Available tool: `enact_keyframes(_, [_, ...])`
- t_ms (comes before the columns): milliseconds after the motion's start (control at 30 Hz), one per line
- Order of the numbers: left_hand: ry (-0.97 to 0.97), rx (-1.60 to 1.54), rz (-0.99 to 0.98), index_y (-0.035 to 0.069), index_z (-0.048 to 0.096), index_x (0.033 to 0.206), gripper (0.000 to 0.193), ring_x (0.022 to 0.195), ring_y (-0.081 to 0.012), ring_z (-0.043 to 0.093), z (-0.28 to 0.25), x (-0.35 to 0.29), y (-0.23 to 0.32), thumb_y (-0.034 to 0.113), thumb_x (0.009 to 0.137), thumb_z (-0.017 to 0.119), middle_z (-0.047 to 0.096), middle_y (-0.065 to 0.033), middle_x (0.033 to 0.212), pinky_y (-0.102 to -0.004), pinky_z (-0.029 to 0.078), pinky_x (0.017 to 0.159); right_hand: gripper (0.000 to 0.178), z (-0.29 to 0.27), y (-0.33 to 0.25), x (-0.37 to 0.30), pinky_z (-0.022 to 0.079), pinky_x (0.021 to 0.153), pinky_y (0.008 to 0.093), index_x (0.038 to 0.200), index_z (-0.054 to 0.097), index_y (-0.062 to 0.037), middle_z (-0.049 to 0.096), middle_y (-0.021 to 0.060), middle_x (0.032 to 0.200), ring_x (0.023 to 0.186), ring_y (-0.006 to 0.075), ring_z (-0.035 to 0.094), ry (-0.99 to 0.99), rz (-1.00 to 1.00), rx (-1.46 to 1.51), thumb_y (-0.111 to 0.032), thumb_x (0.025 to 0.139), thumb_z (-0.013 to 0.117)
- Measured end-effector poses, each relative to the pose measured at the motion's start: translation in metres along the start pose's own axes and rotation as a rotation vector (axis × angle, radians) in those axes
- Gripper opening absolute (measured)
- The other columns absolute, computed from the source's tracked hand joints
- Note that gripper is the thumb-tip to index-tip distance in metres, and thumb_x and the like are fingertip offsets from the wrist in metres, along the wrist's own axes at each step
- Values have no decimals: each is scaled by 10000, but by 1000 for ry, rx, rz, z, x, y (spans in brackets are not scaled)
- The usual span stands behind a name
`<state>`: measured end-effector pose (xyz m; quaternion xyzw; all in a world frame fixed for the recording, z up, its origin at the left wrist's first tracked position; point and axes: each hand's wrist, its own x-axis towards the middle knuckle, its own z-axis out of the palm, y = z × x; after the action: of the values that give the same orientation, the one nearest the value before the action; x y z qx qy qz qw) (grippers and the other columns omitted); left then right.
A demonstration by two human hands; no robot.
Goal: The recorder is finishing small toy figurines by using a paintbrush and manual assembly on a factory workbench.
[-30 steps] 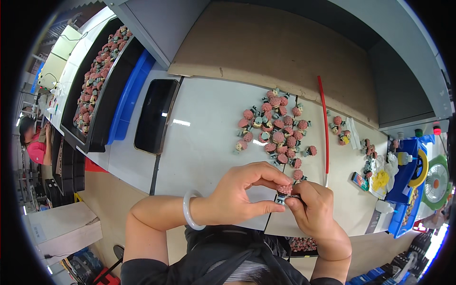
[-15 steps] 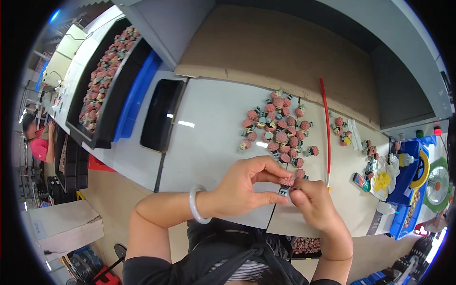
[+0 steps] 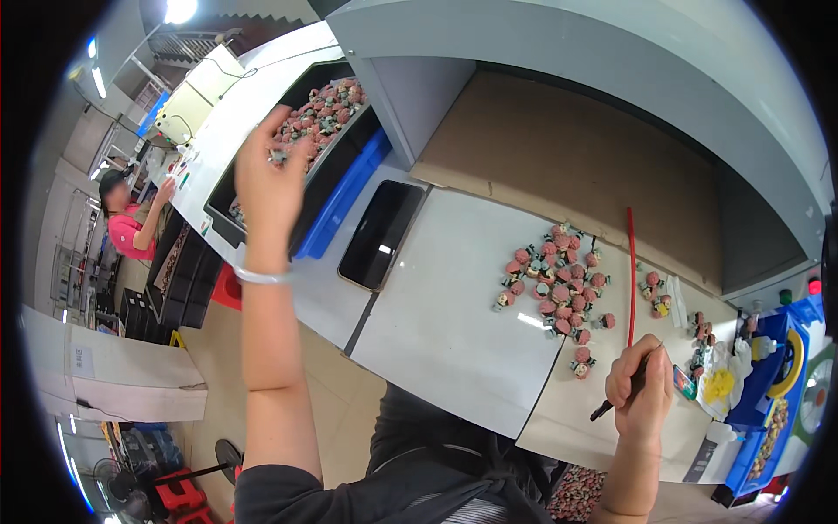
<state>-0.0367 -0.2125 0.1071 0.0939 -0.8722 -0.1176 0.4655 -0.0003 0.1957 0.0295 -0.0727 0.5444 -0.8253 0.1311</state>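
The small pink part [image 3: 278, 157] sits pinched at the fingertips of the left hand [image 3: 266, 188], which is raised and stretched out over the black tray [image 3: 336, 166] full of the same pink parts [image 3: 319, 109]. In the head view, the only one here, that grip is a light fingertip pinch on the part, with the tray directly below and just beyond it and a blue bin [image 3: 345, 205] on the near side. To set the part down well, I judge the hand should lower close over the tray before the fingers part, so it lands among the others without bouncing out. The right hand [image 3: 642, 397] is closed around a dark pen-like tool [image 3: 624, 397], resting on the white table [image 3: 445, 323]; up and to the left of that grip lies the loose pile of pink parts [image 3: 559, 279].
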Motion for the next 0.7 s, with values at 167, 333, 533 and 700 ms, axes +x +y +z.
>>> enact_keyframes(167, [-728,-477,177,26,634,836,112,756,-188,612,57,-76,95,98,751,628,627,-100,795,-299,469,681,355,-7,6,3,254,362,204,718,378,-56,341,6,505,400,76,291,12,55,-58,-323,945,324])
enact_keyframes(333, [-1062,-538,-60,33,570,913,180,754,-184,617,100,-116,125,48,742,625,631,-100,811,-277,477,674,356,-9,15,5,260,363,205,723,383,-50,357,7,510,402,76,299,19,84,-119,-326,942,330])
enact_keyframes(533, [-1209,-1140,-393,0,541,876,113,801,-155,608,62,-112,150,2,782,604,614,-79,864,-277,490,723,205,-4,18,3,266,395,188,852,457,-35,400,-9,546,427,47,326,-11,-26,-341,-191,820,586])
enact_keyframes(700, [-1263,-1586,-573,-14,534,895,163,865,-164,595,42,-140,173,-66,759,607,593,-91,940,-292,488,803,454,-1,20,1,302,460,177,1019,495,-29,465,-18,639,506,26,391,-168,-33,-410,-65,643,746])
